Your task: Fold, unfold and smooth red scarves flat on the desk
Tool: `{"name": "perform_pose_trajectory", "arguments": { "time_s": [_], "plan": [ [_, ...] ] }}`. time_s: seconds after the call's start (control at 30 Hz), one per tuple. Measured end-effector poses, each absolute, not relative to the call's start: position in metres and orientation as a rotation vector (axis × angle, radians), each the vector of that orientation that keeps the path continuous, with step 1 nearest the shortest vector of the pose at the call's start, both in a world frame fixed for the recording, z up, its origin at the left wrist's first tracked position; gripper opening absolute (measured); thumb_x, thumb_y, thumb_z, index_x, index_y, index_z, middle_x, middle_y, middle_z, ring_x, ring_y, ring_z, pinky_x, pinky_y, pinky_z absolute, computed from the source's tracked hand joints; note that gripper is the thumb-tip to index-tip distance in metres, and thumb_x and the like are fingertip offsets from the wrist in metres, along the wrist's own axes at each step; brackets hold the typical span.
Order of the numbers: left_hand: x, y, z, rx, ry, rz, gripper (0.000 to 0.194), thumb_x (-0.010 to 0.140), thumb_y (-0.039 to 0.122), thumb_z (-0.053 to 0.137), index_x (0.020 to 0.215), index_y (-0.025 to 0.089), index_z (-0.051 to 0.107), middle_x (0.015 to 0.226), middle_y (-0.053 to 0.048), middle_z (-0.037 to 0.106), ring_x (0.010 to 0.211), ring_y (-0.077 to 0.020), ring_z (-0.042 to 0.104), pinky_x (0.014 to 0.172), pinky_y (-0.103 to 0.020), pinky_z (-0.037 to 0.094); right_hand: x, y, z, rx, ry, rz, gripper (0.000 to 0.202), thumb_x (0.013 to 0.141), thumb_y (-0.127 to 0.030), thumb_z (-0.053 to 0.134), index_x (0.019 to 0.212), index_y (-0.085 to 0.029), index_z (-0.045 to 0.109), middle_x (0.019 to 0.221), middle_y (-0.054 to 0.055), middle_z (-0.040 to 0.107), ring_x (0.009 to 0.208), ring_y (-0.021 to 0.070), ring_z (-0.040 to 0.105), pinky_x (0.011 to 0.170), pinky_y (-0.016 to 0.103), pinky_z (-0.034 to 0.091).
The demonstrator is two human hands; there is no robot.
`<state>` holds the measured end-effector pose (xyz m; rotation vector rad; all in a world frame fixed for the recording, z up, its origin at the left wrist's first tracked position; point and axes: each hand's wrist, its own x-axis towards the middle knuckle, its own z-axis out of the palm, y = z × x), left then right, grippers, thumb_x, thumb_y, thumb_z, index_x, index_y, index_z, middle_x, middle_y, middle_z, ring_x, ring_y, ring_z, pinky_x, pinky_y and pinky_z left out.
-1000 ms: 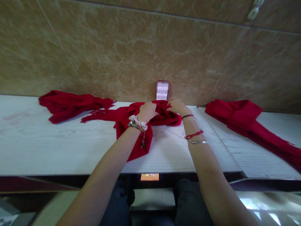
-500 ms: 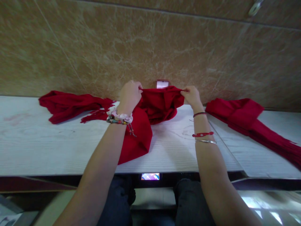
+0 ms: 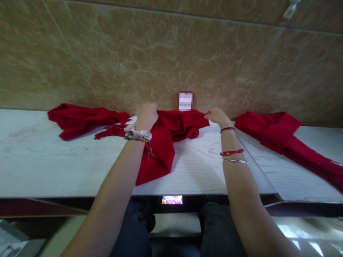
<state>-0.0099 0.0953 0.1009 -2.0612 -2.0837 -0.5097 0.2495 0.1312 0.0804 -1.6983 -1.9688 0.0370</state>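
A red scarf (image 3: pixel 163 148) lies crumpled on the white wood-grain table (image 3: pixel 198 175), its upper edge stretched between my hands. My left hand (image 3: pixel 147 115) is closed at the left end of that edge; the back of the hand hides most of the fingers. My right hand (image 3: pixel 218 116) pinches the right corner between thumb and fingers. Part of the cloth spreads toward the table's front edge, below my left wrist.
A second red scarf (image 3: pixel 80 119) with fringe lies bunched at the left. Another folded red scarf (image 3: pixel 270 130) lies at the right. A brown marbled wall (image 3: pixel 160 53) rises behind the table, with a small white panel (image 3: pixel 185 101) on it. A lit screen (image 3: pixel 172 200) shows below the front edge.
Both hands have lowered the stretched edge of the scarf toward the table. More of the white panel behind it now shows, and the cloth lies flatter.
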Motion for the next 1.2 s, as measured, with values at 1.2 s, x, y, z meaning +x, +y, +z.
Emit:
{"name": "perform_pose_trajectory", "arguments": {
  "time_s": [1.2],
  "plan": [
    [-0.025,0.079,0.15,-1.812,-1.699,-1.343,0.009,0.085,0.03,0.051,0.084,0.024,0.058,0.099,0.001,0.057,0.086,-0.0147,0.052,0.081,-0.03,0.043,0.271,0.155,0.078,-1.397,-1.639,-0.068,0.031,0.088,-0.029,0.034,0.082,-0.017,0.063,0.08,0.007,0.063,0.081,0.0194,0.057,0.074,0.037,0.046]
  ]
}}
